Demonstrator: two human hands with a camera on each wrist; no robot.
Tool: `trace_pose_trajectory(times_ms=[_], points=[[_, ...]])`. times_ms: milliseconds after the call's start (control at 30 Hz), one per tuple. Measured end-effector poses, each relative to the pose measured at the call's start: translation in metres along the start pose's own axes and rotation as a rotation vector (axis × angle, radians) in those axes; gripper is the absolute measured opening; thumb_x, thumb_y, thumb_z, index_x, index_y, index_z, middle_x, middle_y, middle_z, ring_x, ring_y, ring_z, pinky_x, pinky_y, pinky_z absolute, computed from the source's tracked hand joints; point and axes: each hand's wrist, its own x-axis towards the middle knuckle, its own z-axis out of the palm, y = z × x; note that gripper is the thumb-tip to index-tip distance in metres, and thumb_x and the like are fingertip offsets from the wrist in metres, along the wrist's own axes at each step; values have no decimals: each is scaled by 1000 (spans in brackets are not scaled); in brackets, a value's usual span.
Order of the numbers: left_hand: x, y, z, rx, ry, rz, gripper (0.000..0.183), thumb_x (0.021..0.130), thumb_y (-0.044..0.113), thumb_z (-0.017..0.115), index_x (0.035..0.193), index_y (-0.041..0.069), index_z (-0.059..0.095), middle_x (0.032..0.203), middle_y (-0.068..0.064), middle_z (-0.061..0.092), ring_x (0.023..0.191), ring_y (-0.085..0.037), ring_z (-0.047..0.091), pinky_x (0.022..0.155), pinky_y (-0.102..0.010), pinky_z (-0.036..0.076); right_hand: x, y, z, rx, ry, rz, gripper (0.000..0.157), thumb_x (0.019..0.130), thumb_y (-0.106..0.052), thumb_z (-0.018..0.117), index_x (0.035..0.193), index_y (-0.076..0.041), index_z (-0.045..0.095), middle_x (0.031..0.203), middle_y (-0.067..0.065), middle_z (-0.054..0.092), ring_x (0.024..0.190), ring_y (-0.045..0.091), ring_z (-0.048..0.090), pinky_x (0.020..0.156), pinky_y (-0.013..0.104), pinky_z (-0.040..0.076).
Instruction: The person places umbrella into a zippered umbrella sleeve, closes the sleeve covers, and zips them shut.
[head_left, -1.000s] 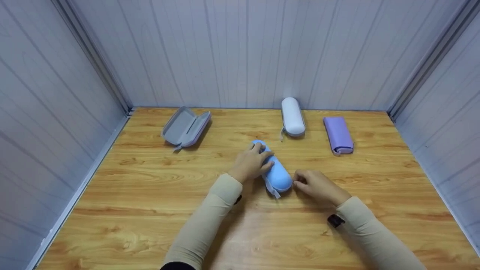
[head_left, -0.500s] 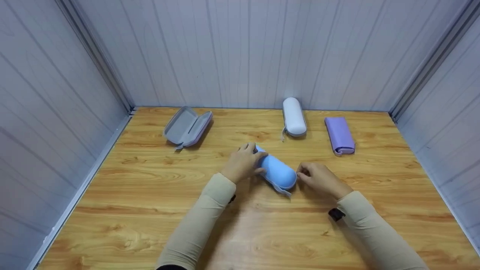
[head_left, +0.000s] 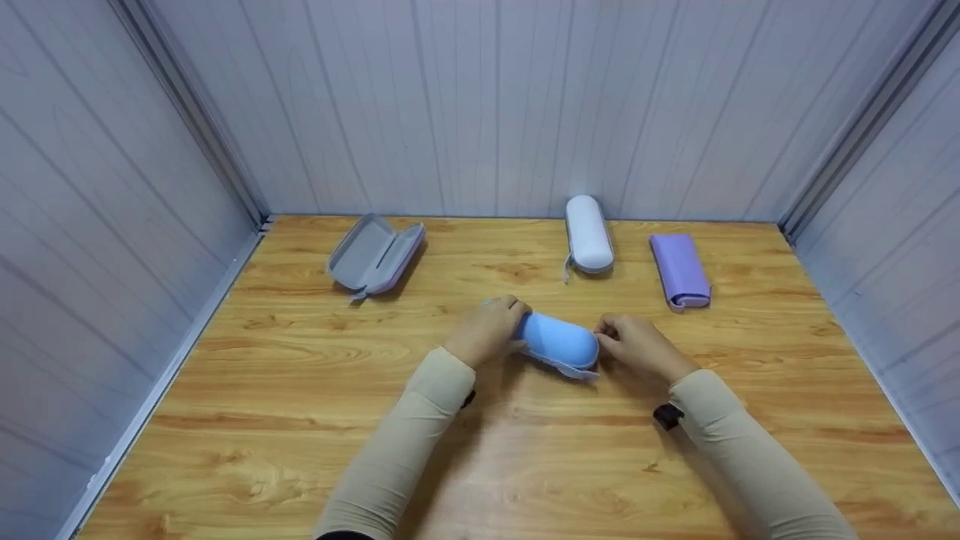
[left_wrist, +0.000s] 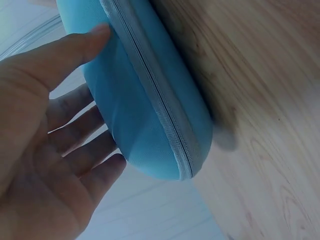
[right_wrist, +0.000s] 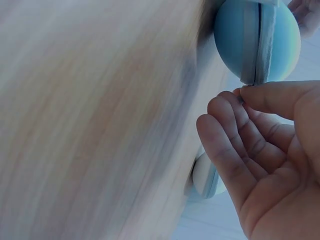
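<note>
A light-blue zippered glasses case [head_left: 559, 341] lies on the table between both hands. The left hand [head_left: 484, 330] holds its far-left end, thumb on one side and fingers on the other, as the left wrist view confirms. Along the case runs a grey zipper [left_wrist: 155, 92], its teeth meeting where they show. At the case's right end is the right hand [head_left: 637, 349]. Its thumb and index finger pinch a tiny grey zipper pull [right_wrist: 241, 99], mostly hidden by the fingertips. A pale strap [head_left: 581, 373] sticks out near the case's lower right end.
Toward the back left sits an opened case [head_left: 364, 259] with a grey lining. A white case [head_left: 589, 234] stands near the back wall, and a purple folded pouch [head_left: 679, 266] lies to its right. Panel walls [head_left: 465, 112] enclose the wooden table [head_left: 300, 435].
The blue case has turned, its right end swinging right and away from the person. The left hand has shifted slightly left, and the right hand has moved slightly up with the case's end.
</note>
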Motion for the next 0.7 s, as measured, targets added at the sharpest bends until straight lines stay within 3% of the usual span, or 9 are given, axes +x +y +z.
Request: trace_pose_trajectory(times_ms=[233,467,700], points=[[-2,-1,0,-1,-5,28,56,92,45,71,133,8,60,126,-10,60,116,-27,58,100,-37,47,6,5,1,2,12,0,12,100,-10,59,97,-2,69,84,5,66,75,17,59,66,33,51],[-5,-1,2,0,-19,43,54,92,40,72,133,8,58,126,-13,61,116,-29,58,101,-38,47,10,8,-1,-7,26,-38,12,100,-9,60,95,-2,69,80,4,64,70,15,56,62,30,48],[-4,0,5,-16,-44,3,52,93,38,71,133,9,56,125,-12,63,115,-28,60,98,-40,49,11,8,-2,-8,24,-24,11,100,-11,60,96,-3,68,81,4,64,72,17,56,65,33,49]])
